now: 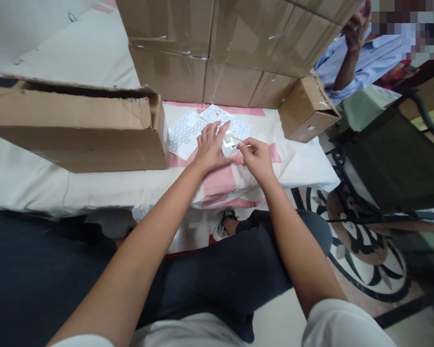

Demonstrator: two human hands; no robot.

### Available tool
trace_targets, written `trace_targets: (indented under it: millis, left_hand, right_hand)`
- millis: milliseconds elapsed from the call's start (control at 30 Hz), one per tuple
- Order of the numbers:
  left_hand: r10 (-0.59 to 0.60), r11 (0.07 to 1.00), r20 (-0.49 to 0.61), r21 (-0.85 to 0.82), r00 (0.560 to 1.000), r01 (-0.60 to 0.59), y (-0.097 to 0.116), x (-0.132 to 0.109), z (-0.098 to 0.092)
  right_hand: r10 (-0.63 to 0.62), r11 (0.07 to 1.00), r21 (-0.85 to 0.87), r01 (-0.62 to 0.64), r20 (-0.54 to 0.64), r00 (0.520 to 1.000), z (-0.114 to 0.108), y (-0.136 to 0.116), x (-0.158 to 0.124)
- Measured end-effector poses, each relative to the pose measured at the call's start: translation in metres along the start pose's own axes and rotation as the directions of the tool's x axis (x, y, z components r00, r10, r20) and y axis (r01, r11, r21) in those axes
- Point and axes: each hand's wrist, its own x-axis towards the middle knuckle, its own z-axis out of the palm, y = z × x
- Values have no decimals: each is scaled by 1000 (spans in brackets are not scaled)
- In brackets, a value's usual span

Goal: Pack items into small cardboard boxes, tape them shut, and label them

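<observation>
A small white tape dispenser (pixel 229 144) rests on the cloth-covered table, just in front of two printed sheets. My left hand (pixel 210 147) wraps around its left side, fingers over the back and thumb along the front. At the dispenser's right end, my right hand (pixel 255 156) is closed in a pinch of thumb and index finger. What lies between those fingertips is too small and clear to make out. The left sheet (pixel 184 132) and the right sheet (pixel 235 123) carry rows of small outlined boxes and partly overlap.
An open cardboard box (pixel 75 144) stands at the left, and a smaller cardboard box (pixel 304 113) at the right. Taped cardboard panels (pixel 231 82) rise behind the sheets. A person in a blue shirt (pixel 376 62) is beyond, near a dark chair (pixel 412 149).
</observation>
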Motion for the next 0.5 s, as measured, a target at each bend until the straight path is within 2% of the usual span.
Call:
trace_targets:
  millis: [233,367,500]
  left_hand:
    - [175,959,-59,-217,983,-184,-10,2,-10]
    - [161,948,-98,-261,982,-181,-13,4,-13]
    - [247,917,-86,-303,965,-261,-9,4,-14]
  right_hand:
    - [-168,983,-53,174,98,981,8,-9,14]
    - [-228,967,-100,235,73,971,11,-6,21]
    - [-259,949,-170,266,60,964,9,-6,18]
